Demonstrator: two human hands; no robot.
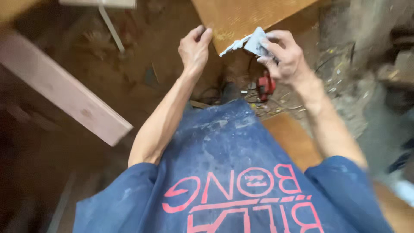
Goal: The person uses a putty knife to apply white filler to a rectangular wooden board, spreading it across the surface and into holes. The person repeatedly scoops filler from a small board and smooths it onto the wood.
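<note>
- A pale plank (64,90) lies left; a red tool (266,85) sits on the dirt floor (142,77).
- Left hand (195,48), fingers curled shut, touches the board (241,17) corner.
- Right hand (284,58) fingers pinch a rag (250,43) against the board's edge.

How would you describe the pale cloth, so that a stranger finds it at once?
Start at the orange-brown wooden board at the top. At its lower corner, the right hand pinches a crumpled cloth. It is the only pale blue-white, soft thing among brown wood and dirt.
</note>
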